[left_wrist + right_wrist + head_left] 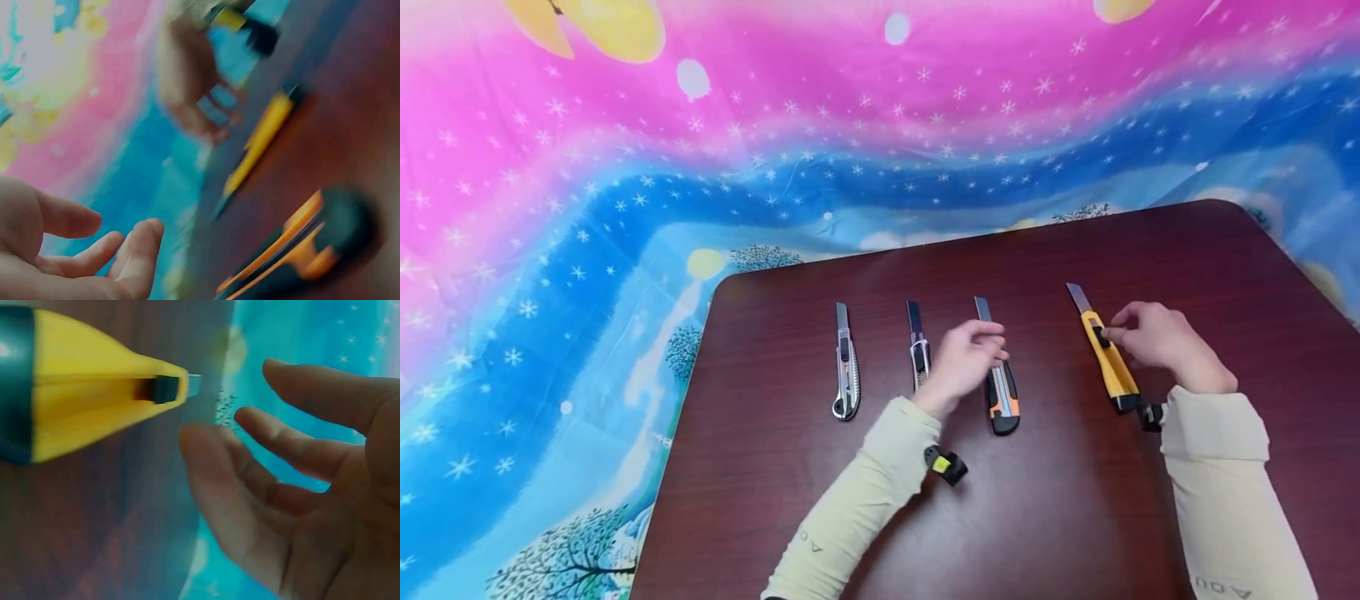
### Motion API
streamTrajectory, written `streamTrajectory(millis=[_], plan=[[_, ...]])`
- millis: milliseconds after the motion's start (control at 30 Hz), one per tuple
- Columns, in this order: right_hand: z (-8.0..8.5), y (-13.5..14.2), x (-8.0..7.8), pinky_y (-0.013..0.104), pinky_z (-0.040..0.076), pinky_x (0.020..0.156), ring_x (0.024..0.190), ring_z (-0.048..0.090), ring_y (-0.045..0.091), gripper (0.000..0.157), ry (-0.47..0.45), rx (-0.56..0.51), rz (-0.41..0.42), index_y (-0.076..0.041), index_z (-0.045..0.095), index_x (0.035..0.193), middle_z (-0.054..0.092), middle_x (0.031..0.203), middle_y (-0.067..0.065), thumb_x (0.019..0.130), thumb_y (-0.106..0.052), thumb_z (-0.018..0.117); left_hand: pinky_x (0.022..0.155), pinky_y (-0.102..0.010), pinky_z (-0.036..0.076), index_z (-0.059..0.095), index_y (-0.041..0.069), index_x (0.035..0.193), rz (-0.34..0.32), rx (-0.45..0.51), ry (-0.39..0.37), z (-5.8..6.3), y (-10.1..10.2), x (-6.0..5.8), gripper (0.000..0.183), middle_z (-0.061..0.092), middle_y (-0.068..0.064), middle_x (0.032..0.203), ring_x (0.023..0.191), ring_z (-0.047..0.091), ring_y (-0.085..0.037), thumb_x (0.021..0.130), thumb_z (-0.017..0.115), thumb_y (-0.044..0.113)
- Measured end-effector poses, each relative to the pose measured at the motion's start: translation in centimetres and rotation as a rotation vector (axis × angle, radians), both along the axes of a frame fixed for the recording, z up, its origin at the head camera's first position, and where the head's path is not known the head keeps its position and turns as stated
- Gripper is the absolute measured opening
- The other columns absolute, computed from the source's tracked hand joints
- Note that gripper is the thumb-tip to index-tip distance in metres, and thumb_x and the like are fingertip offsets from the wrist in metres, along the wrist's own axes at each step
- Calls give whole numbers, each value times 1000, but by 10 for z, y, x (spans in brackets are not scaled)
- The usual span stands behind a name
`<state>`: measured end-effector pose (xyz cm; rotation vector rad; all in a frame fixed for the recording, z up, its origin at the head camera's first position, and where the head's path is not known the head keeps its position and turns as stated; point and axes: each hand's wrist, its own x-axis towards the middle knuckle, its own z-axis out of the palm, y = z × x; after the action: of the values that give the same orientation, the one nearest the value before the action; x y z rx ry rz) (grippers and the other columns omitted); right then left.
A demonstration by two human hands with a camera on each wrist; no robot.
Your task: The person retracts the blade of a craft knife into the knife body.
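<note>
My right hand [1168, 340] hovers beside a yellow box cutter [1112, 367], its fingers loosely bent. In the right wrist view a gap shows between those fingers and the yellow box cutter [94, 381], whose blade sticks out past the black slider. Over the table, close to the black-and-orange box cutter [1003, 404], my left hand [964, 357] holds nothing and hides part of it. Its relaxed fingers [140, 256] are apart from that cutter in the left wrist view. Farther left lie a second cutter [919, 354], partly behind the left hand, and a silver cutter [846, 371].
The cutters lie in a row on a dark reddish-brown table [1060, 517], blades extended and pointing to its far edge. A pink and blue patterned cloth [625, 150] hangs behind and to the left. Each wrist wears a small black strap device [951, 467].
</note>
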<state>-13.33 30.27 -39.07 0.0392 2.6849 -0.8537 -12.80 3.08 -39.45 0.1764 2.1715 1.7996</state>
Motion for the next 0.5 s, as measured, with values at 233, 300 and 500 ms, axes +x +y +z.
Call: streamTrajectory(millis=[233, 300, 500], plan=[[-7, 4, 7, 48, 53, 71, 81, 60, 32, 46, 2, 77, 2, 15, 51, 118, 57, 109, 35, 94, -24, 57, 75, -28, 59, 62, -1, 117, -39, 33, -170, -19, 66, 21, 27, 71, -19, 99, 86, 70, -26, 91, 56, 1], [-8, 3, 8, 50, 53, 72, 83, 60, 35, 45, 0, 78, -6, 15, 51, 118, 57, 110, 36, 94, -22, 57, 71, -22, 56, 63, 2, 116, -49, -39, -164, -22, 79, 24, 27, 73, -11, 95, 79, 69, -16, 89, 60, 3], [-15, 1, 9, 51, 53, 74, 86, 59, 39, 48, -33, 62, -18, 18, 46, 120, 54, 111, 38, 93, -20, 57, 78, -13, 49, 66, 13, 114, -79, -318, -52, -33, 105, 27, 28, 71, 5, 98, 92, 61, -2, 87, 67, 17]])
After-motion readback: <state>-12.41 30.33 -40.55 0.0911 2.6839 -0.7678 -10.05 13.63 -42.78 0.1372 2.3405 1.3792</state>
